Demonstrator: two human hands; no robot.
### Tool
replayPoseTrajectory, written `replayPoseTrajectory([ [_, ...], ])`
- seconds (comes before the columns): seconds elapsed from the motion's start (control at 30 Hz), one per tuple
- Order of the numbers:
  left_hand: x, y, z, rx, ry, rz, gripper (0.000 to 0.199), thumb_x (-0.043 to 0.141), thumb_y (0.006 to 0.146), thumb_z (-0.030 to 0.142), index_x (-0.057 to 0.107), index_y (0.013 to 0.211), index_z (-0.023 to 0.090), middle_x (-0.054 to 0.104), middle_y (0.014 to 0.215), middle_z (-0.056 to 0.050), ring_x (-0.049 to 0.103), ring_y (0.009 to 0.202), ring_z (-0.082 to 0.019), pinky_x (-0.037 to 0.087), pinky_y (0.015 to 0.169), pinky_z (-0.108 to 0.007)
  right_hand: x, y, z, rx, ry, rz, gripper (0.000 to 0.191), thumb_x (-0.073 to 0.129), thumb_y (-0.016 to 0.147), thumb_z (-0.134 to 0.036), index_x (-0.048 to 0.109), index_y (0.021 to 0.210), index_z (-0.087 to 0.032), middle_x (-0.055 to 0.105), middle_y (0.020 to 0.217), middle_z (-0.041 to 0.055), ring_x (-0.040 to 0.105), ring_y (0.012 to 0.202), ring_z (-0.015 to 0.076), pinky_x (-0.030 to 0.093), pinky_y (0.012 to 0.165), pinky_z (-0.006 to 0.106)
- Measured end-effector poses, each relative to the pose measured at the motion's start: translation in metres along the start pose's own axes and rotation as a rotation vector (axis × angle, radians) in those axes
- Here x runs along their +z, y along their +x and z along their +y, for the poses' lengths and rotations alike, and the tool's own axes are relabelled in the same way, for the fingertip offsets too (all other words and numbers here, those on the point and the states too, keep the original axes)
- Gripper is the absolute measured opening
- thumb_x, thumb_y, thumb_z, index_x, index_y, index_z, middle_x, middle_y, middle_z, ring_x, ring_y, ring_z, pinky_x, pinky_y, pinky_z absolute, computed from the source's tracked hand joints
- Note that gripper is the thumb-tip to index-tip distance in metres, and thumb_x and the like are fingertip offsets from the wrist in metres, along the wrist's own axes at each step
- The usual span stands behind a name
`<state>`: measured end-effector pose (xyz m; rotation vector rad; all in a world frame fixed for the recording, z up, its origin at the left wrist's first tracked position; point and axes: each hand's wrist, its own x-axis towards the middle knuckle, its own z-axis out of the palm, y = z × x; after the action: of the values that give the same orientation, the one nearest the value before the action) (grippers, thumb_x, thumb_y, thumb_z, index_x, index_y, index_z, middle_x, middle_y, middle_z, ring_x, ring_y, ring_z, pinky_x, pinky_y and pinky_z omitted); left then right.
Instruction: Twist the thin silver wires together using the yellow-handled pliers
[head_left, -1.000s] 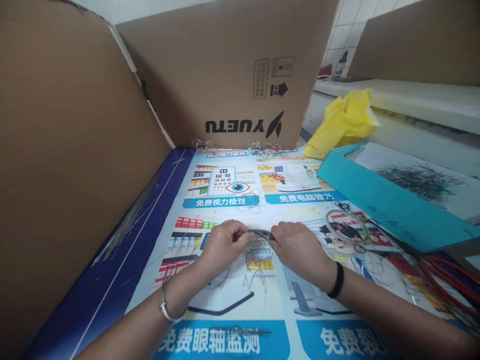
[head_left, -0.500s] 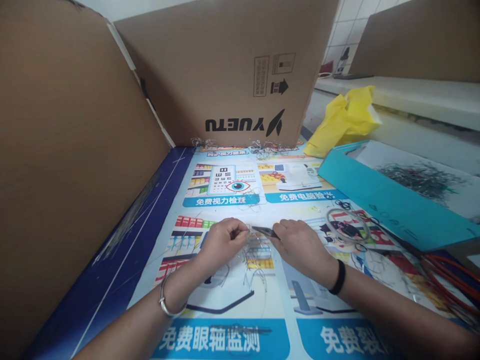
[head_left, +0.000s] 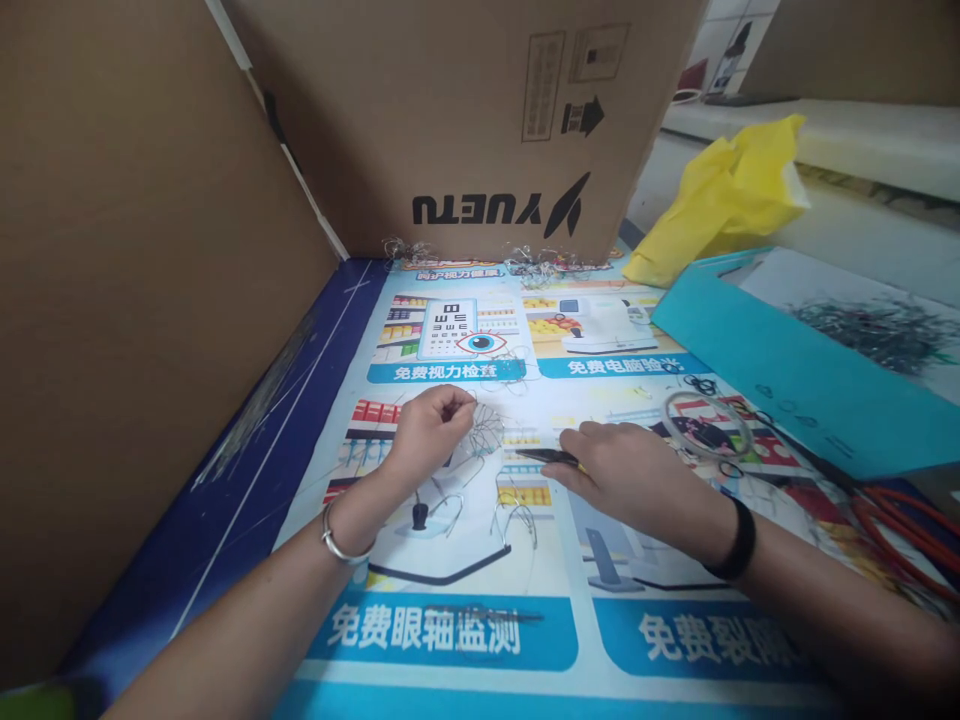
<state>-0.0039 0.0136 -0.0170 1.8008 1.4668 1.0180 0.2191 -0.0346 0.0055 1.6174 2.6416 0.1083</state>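
Observation:
My left hand (head_left: 431,432) is closed in a pinch on a thin wire, with a tangle of fine silvery wire (head_left: 486,430) spreading just right of the fingertips. My right hand (head_left: 637,480) is wrapped round a pair of pliers (head_left: 541,456), whose dark pointed jaws aim left and stand apart from the wire. Whether the jaws hold anything is too small to tell. Bent wire pieces (head_left: 517,515) lie below, between the hands. A row of straight thin wires (head_left: 487,614) rests nearer to me on the printed sheet.
Cardboard panels (head_left: 465,120) stand at the back and left. On the right is a blue box (head_left: 795,370) holding a heap of cut wires (head_left: 870,330), with a yellow bag (head_left: 712,200) behind it. A clear ring-shaped coil (head_left: 705,425) and red-orange handles or cords (head_left: 892,530) lie nearby.
My hands have parted: the pliers' tip has come away from the left fingertips, which have moved left with the wire. The camera view has shifted slightly.

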Motion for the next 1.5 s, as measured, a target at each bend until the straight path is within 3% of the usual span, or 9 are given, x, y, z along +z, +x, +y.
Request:
replayPoseTrajectory([
  [0.2, 0.004, -0.001, -0.003, 0.062, 0.065, -0.054, 0.012, 0.051, 0.074, 0.020, 0.062, 0.071, 0.017, 0.060, 0.066, 0.001, 0.053, 0.057, -0.010, 0.041, 0.052, -0.019, -0.005, -0.008, -0.013, -0.071, -0.019, -0.030, 0.033, 0.042, 0.087, -0.045, 0.058, 0.078, -0.018, 0.062, 0.071, 0.0051, 0.055, 0.063, 0.0174, 0.026, 0.055, 0.028],
  [0.53, 0.007, -0.001, -0.009, 0.107, 0.055, -0.073, 0.010, 0.051, 0.073, 0.018, 0.061, 0.074, 0.017, 0.059, 0.066, 0.000, 0.053, 0.059, -0.010, 0.043, 0.054, -0.020, 0.001, -0.012, -0.027, -0.088, -0.134, 0.079, 0.027, 0.047, 0.086, -0.039, 0.059, 0.075, -0.017, 0.059, 0.070, 0.0075, 0.052, 0.065, 0.0191, 0.023, 0.060, 0.032],
  [1.23, 0.007, -0.001, -0.009, 0.138, 0.023, -0.114, 0.012, 0.049, 0.073, 0.015, 0.061, 0.073, 0.018, 0.057, 0.065, 0.001, 0.052, 0.061, -0.011, 0.042, 0.057, -0.021, 0.004, -0.010, -0.023, -0.117, -0.116, 0.079, 0.027, 0.046, 0.087, -0.038, 0.058, 0.072, -0.019, 0.058, 0.066, 0.0045, 0.050, 0.061, 0.0174, 0.019, 0.057, 0.031],
  [1.5, 0.010, -0.001, -0.010, 0.156, 0.026, -0.119, 0.012, 0.050, 0.074, 0.014, 0.061, 0.073, 0.018, 0.057, 0.065, 0.001, 0.051, 0.060, -0.010, 0.042, 0.057, -0.021, 0.003, -0.006, -0.035, -0.100, -0.092, 0.086, 0.029, 0.046, 0.087, -0.040, 0.059, 0.074, -0.018, 0.059, 0.069, 0.0060, 0.052, 0.066, 0.0185, 0.022, 0.059, 0.031],
])
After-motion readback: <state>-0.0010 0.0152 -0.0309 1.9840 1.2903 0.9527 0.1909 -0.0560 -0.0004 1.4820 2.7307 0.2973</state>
